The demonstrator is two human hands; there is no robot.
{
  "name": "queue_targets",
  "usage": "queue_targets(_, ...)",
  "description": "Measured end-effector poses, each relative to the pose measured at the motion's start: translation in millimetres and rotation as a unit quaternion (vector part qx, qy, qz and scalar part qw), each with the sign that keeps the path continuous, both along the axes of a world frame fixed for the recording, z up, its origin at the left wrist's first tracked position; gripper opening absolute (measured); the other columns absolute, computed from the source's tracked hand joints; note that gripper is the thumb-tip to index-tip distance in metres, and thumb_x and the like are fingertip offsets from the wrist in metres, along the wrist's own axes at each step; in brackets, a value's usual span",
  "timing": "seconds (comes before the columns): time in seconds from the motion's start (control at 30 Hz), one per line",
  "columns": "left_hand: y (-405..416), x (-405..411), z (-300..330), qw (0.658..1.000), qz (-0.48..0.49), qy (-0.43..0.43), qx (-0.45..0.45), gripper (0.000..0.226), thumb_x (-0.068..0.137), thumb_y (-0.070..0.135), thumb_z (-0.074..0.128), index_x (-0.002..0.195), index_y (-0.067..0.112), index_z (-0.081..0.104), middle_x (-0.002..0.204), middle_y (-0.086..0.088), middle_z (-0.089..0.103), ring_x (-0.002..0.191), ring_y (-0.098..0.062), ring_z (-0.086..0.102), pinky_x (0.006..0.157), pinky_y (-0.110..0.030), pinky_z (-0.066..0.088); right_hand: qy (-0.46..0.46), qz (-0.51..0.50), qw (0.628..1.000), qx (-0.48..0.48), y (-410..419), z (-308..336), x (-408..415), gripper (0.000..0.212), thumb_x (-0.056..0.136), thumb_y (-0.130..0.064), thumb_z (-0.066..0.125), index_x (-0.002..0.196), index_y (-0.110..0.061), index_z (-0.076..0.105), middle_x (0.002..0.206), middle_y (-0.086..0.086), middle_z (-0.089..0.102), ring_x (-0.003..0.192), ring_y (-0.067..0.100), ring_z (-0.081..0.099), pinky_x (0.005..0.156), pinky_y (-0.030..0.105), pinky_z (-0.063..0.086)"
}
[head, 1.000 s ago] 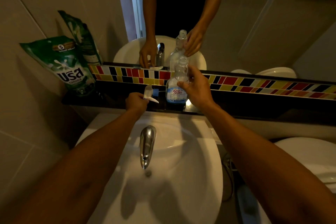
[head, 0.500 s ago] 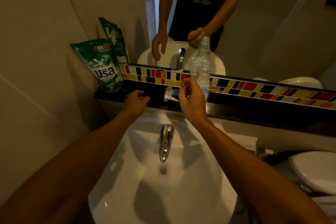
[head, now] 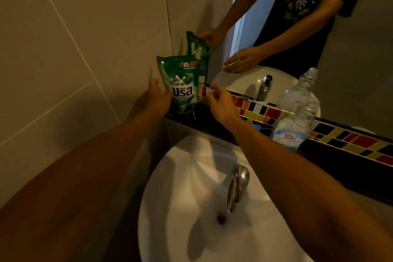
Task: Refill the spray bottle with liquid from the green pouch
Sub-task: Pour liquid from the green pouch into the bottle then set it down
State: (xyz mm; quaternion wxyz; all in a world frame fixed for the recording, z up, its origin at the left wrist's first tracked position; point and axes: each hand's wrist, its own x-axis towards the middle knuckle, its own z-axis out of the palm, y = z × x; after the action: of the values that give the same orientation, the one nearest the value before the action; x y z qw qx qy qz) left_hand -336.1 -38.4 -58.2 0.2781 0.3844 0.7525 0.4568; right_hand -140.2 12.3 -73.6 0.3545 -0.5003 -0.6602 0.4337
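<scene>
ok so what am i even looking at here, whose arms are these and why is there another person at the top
There is only one person. The camera sits on their head and looks down, so the two bare arms reaching in from the bottom are their own. The figure at the top is their reflection in the mirror above the sink.

A dark ledge with a strip of coloured tiles runs behind the sink. On it, in the corner, stands the green pouch. Further right stands the clear spray bottle, with no sprayer top on it.

The left hand is touching the side of the pouch. The right hand hovers close beside the pouch, fingers half curled; I cannot tell whether it holds anything small. The tap does not appear to be running.
</scene>
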Motion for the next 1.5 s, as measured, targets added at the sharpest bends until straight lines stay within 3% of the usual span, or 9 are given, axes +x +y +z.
queue_targets(0.1, 12, -15, 10, 1.000, -0.016, 0.021, 0.011, 0.070, 0.096, 0.038, 0.055, 0.157, 0.021, 0.024, 0.158, -0.008, 0.039, 0.138, -0.026, 0.047, 0.107, -0.038, 0.044, 0.021, 0.017, 0.999, -0.041, 28, -9, -22, 0.038, 0.103, -0.013, 0.054, 0.141, -0.009, 0.054, 0.123, 0.012, 0.071, 0.113, 0.029, 0.069, 0.100, 0.052, 0.057)
queue_targets(0.17, 21, -21, 13, 0.999, -0.022, 0.027, 0.027, 0.061, 0.098, 0.033, 0.055, 0.154, 0.022, 0.031, 0.153, -0.006, 0.046, 0.131, -0.025, 0.053, 0.096, -0.034, 0.048, 0.028, 0.023, 0.998, -0.060, 45, -18, -34, 0.043, 0.102, -0.015, 0.053, 0.145, -0.011, 0.051, 0.126, 0.014, 0.070, 0.114, 0.031, 0.069, 0.100, 0.056, 0.056)
queue_targets(0.23, 29, -24, 13, 0.997, -0.028, 0.066, 0.038, 0.044, 0.097, 0.034, 0.054, 0.139, 0.028, 0.046, 0.131, 0.001, 0.063, 0.105, -0.019, 0.065, 0.073, -0.028, 0.051, 0.040, 0.027, 0.996, -0.070, 47, -12, -45, 0.047, 0.104, -0.014, 0.050, 0.151, -0.013, 0.046, 0.137, 0.014, 0.065, 0.123, 0.031, 0.064, 0.103, 0.055, 0.054)
queue_targets(0.33, 41, -26, 10, 0.996, -0.012, 0.063, 0.060, 0.027, 0.099, 0.019, 0.050, 0.125, 0.023, 0.055, 0.098, 0.007, 0.062, 0.070, -0.005, 0.055, 0.050, -0.020, 0.038, 0.043, 0.030, 0.996, -0.074, 50, -6, -59, 0.045, 0.107, -0.007, 0.045, 0.151, -0.015, 0.047, 0.144, 0.013, 0.060, 0.128, 0.029, 0.061, 0.105, 0.049, 0.054)
queue_targets(0.57, 54, -26, -4, 0.995, 0.039, 0.023, 0.085, 0.014, 0.098, 0.007, 0.048, 0.110, 0.011, 0.054, 0.080, 0.006, 0.050, 0.073, -0.012, 0.050, 0.057, -0.024, 0.040, 0.098, -0.051, 0.992, -0.059, 55, -20, -78, 0.028, 0.106, -0.003, 0.046, 0.120, -0.002, 0.070, 0.112, 0.007, 0.071, 0.107, 0.026, 0.068, 0.097, 0.043, 0.058)
queue_targets(0.83, 41, -22, -13, 0.992, 0.001, 0.010, 0.124, 0.011, 0.099, 0.005, 0.047, 0.097, 0.015, 0.048, 0.092, -0.002, 0.055, 0.079, -0.014, 0.054, 0.064, -0.024, 0.044, 0.176, -0.126, 0.975, -0.057, 37, -31, -72, 0.021, 0.103, -0.007, 0.057, 0.115, 0.000, 0.072, 0.110, 0.012, 0.076, 0.102, 0.024, 0.072, 0.089, 0.037, 0.062)
queue_targets(1.03, 21, 1, 1, 0.985, -0.064, -0.031, 0.157, 0.007, 0.091, 0.016, 0.058, 0.088, 0.019, 0.053, 0.080, -0.004, 0.057, 0.076, -0.018, 0.058, 0.074, -0.044, 0.055, 0.263, -0.166, 0.944, -0.108, 4, -33, -38, 0.011, 0.103, -0.011, 0.059, 0.103, -0.013, 0.070, 0.099, 0.004, 0.074, 0.085, 0.013, 0.070, 0.063, 0.021, 0.055)
queue_targets(1.2, -1, 35, 24, 0.965, -0.153, -0.071, 0.201, 0.008, 0.097, 0.012, 0.059, 0.091, 0.017, 0.058, 0.083, -0.004, 0.060, 0.075, -0.017, 0.061, 0.069, -0.029, 0.054, 0.304, -0.172, 0.931, -0.112, -29, -28, -1, 0.012, 0.104, -0.017, 0.058, 0.099, -0.020, 0.068, 0.113, 0.010, 0.074, 0.104, 0.027, 0.071, 0.082, 0.041, 0.059)
queue_targets(1.5, -24, 106, 81, 0.941, -0.238, -0.149, 0.188, 0.003, 0.100, 0.012, 0.056, 0.099, 0.013, 0.059, 0.087, -0.003, 0.063, 0.066, -0.008, 0.063, 0.051, -0.017, 0.048, 0.370, -0.168, 0.907, -0.109, -84, 14, 65, 0.008, 0.105, -0.028, 0.054, 0.112, -0.029, 0.057, 0.122, 0.008, 0.071, 0.112, 0.025, 0.064, 0.085, 0.049, 0.056)
